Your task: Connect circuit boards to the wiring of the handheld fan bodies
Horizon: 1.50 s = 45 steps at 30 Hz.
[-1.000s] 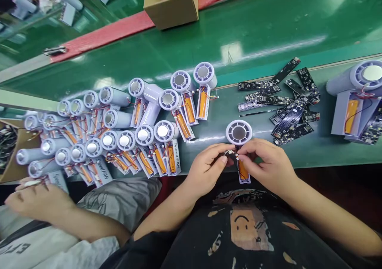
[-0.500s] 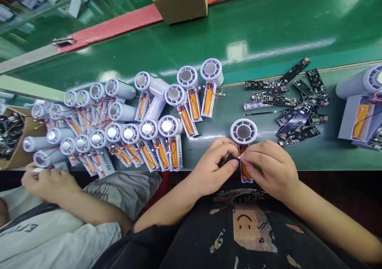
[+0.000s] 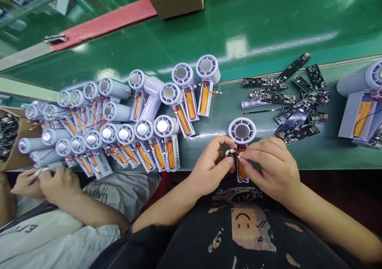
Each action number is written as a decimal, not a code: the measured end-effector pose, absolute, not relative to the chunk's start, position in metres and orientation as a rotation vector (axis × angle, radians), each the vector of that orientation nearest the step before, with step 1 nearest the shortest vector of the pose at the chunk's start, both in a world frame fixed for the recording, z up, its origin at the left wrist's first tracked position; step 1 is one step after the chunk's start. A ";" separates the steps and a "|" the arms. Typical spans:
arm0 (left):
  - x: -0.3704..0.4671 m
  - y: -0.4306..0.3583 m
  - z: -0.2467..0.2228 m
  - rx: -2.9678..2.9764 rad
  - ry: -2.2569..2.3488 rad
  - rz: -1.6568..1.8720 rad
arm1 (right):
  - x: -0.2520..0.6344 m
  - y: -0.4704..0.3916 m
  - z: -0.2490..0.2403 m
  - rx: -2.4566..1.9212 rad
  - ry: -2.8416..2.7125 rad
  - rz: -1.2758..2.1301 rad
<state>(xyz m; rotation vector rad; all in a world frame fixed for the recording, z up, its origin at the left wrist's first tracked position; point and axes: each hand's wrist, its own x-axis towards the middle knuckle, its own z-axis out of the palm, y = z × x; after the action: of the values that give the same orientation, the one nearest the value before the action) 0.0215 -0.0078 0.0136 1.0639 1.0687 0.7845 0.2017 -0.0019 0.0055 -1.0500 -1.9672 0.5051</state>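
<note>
Lavender fan [image 3: 242, 130], one directly before you; a further one [image 3: 359, 80] at your far right; five fans [image 3: 208, 66] grouped left of the boards; roughly twenty more [image 3: 143, 129] crowded at your left, overlapping too closely for an exact count. Circuit boards [image 3: 298, 117], about a dozen in one overlapping pile, the exact number unclear. Cardboard boxes, two: an upper box [image 3: 176, 0] and a left box [image 3: 25, 141]; black clip [image 3: 54, 39], one; thin dark rod [image 3: 262, 111], one.

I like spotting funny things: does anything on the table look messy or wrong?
The circuit boards look messiest: they lie crisscrossed in a heap beyond the right hand. I see nothing spilled or broken.
</note>
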 end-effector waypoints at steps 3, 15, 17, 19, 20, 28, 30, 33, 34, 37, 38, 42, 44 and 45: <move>0.024 -0.012 0.010 0.835 1.015 0.878 | 0.201 -0.003 0.009 -1.102 -2.015 0.405; 0.026 -0.016 0.011 0.816 1.102 0.967 | 0.197 -0.006 0.007 -1.170 -2.050 0.250; 0.027 -0.016 0.012 0.845 1.115 0.969 | 0.197 -0.006 0.007 -1.164 -2.048 0.238; 0.029 -0.016 0.013 0.875 1.118 0.977 | 0.196 -0.005 0.008 -1.185 -2.036 0.228; 0.029 -0.016 0.012 0.891 1.120 0.987 | 0.196 -0.005 0.008 -1.201 -2.027 0.225; 0.030 -0.017 0.007 1.040 1.122 1.087 | 0.197 -0.003 0.006 -1.162 -1.959 0.323; 0.030 -0.019 0.005 1.071 1.135 1.087 | 0.197 -0.003 0.004 -1.149 -1.950 0.362; 0.029 -0.022 0.000 1.091 1.140 1.080 | 0.198 -0.002 0.001 -1.124 -1.925 0.445; 0.029 -0.023 -0.001 1.087 1.135 1.075 | 0.198 -0.002 -0.001 -1.111 -1.926 0.477; 0.026 -0.024 -0.004 1.110 1.135 1.055 | 0.198 -0.002 -0.005 -1.108 -1.946 0.538; 0.025 -0.023 -0.004 1.141 1.135 1.049 | 0.199 -0.002 -0.006 -1.114 -1.952 0.540; 0.019 -0.020 -0.002 1.183 1.115 1.011 | 0.212 -0.001 -0.009 -1.114 -1.946 0.494; 0.017 -0.020 0.000 1.037 1.108 0.987 | 0.226 0.004 -0.009 -1.175 -1.898 0.408; 0.016 -0.019 0.000 0.951 1.100 0.970 | 0.233 0.006 -0.008 -1.230 -1.881 0.368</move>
<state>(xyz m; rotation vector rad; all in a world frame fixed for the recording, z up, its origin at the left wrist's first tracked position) 0.0161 -0.0194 0.0001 0.9505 1.1004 0.9702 0.2334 0.0064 -0.0082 -1.2303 -1.8815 0.3683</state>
